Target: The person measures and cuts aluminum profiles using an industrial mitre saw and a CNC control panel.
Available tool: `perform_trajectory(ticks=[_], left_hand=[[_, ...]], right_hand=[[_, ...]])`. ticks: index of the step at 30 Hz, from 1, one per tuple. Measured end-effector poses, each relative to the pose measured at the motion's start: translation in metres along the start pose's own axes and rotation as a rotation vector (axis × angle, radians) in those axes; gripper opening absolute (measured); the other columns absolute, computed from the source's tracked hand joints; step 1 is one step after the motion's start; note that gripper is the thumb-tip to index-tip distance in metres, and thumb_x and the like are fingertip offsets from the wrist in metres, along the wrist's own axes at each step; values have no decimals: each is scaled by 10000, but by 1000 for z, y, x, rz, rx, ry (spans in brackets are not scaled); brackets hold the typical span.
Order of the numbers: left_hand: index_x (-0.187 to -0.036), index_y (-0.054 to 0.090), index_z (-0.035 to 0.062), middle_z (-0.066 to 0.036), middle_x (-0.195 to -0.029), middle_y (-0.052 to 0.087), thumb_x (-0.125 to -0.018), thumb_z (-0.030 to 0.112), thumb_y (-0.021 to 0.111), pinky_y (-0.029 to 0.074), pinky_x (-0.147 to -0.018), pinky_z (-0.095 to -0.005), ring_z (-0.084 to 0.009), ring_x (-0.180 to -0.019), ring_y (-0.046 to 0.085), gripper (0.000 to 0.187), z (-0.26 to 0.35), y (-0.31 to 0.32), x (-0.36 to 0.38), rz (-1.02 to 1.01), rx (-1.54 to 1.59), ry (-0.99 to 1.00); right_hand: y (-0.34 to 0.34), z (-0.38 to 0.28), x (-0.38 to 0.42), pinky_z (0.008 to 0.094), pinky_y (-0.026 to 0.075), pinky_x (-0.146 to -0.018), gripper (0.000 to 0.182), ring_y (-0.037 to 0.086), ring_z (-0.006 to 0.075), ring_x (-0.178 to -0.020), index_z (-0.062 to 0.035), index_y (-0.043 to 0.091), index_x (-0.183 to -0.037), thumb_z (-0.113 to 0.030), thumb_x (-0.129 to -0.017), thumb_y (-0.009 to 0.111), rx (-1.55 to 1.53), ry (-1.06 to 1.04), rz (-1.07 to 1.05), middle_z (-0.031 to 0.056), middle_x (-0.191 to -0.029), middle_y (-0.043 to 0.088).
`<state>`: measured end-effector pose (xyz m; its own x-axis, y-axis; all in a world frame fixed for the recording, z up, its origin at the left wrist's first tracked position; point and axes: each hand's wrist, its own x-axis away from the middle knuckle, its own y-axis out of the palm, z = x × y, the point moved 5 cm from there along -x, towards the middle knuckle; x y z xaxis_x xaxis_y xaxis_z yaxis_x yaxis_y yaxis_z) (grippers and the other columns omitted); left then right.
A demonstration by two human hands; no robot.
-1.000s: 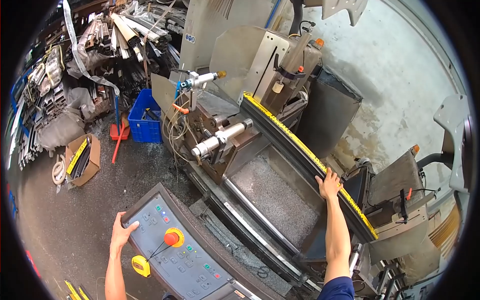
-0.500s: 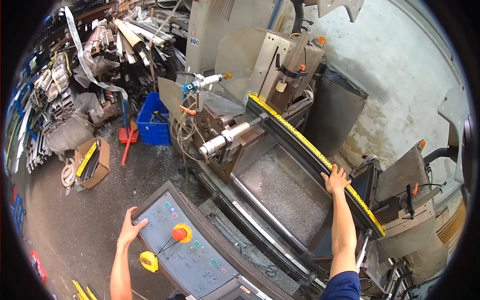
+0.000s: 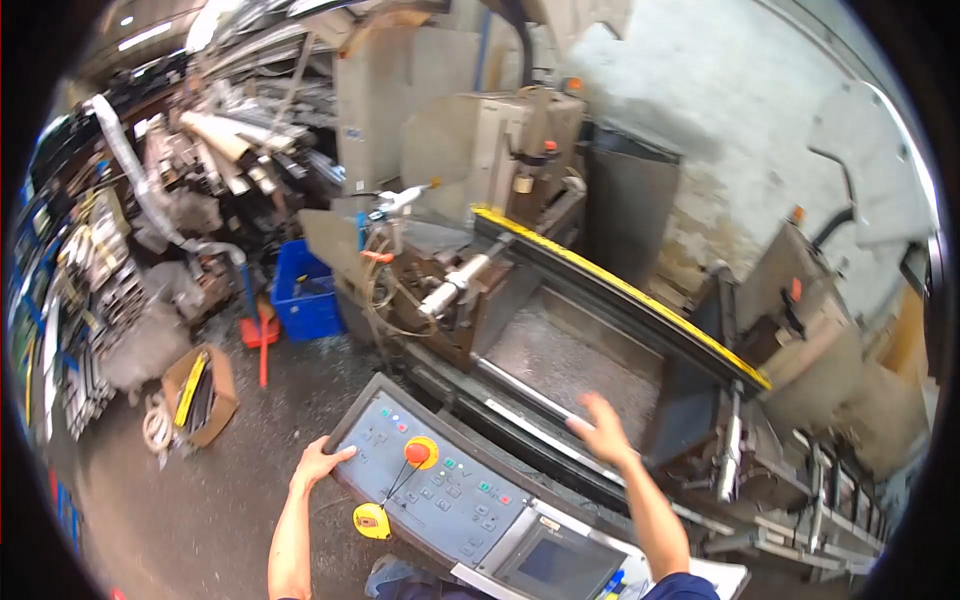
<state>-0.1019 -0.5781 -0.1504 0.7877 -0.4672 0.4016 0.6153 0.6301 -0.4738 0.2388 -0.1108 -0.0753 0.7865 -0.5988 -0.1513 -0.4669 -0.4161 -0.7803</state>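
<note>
At the upper left corner of the grey control panel [image 3: 425, 510], my left hand [image 3: 325, 462] is wrapped round the edge, its thumb over the top face. My right hand [image 3: 604, 432], a little blurred, is in the air over the machine's front with fingers apart and nothing in it. Beyond it a long dark bar with a yellow strip on top [image 3: 630, 298] lies across the machine between its two heads. A red emergency stop button [image 3: 417, 454] on a yellow disc sits on the panel. From it a yellow tape measure [image 3: 372, 520] hangs by a dark cord.
Clamping cylinders [image 3: 455, 288] stand at the bar's left end. A trough [image 3: 570, 345] with metal chips lies below the bar. To the left are a blue crate [image 3: 305, 300], a cardboard box [image 3: 215, 410], a red dustpan [image 3: 258, 332] and piled metal profiles [image 3: 120, 260]. A screen [image 3: 555, 562] adjoins the panel.
My right hand has left the yellow-topped bar and moved back toward the control panel. My left hand stays at the panel's corner. The view has shifted, showing the screen.
</note>
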Motion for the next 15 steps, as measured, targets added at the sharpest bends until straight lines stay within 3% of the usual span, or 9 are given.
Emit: perform_trajectory(ticks=[2, 4, 6, 10, 13, 15], left_hand=[[-1345, 542, -16, -179, -1242, 649, -688, 443, 871, 482, -992, -382, -248, -1134, 627, 867, -10, 0, -21, -43, 48, 180], [-1379, 490, -45, -198, -1246, 634, -664, 364, 900, 475, -1003, -382, -259, -1154, 612, 920, -25, 9, -47, -170, 204, 339], [-1389, 480, -38, -187, -1263, 618, -658, 325, 910, 469, -1006, -383, -267, -1163, 599, 922, -25, 7, -50, -97, 207, 477], [-1361, 496, -32, -172, -1269, 605, -669, 292, 912, 469, -994, -384, -255, -1139, 594, 871, -29, 8, -50, -76, 266, 478], [-1317, 532, -43, -170, -1212, 636, -695, 308, 899, 477, -973, -371, -240, -1097, 612, 803, -39, 15, -56, -75, 285, 432], [-1275, 566, -57, -165, -1148, 666, -717, 357, 885, 482, -947, -354, -225, -1045, 629, 765, -46, 14, -64, -62, 259, 370]], right_hand=[[24, -38, 73, 514, 287, -1141, 502, 392, 364, -1395, -117, 627, -1274, -392, -865, 723, -60, -12, 54, 176, -1454, 480], [39, -86, 139, 651, 171, -1130, 436, 349, 344, -1418, -143, 663, -1209, -378, -849, 735, 14, 123, 138, 131, -1467, 465], [57, -126, 197, 648, 164, -1131, 398, 336, 361, -1415, -160, 679, -1169, -341, -822, 753, 210, 241, 307, 122, -1451, 476], [114, -180, 282, 654, 136, -1130, 393, 318, 376, -1412, -156, 681, -1113, -326, -774, 782, 263, 578, 624, 123, -1437, 469], [156, -227, 305, 633, 155, -1131, 426, 285, 376, -1424, -145, 667, -1145, -321, -775, 782, 300, 672, 613, 126, -1442, 458], [177, -253, 308, 636, 189, -1103, 430, 318, 373, -1389, -122, 664, -1145, -357, -797, 758, 248, 586, 586, 132, -1444, 441]])
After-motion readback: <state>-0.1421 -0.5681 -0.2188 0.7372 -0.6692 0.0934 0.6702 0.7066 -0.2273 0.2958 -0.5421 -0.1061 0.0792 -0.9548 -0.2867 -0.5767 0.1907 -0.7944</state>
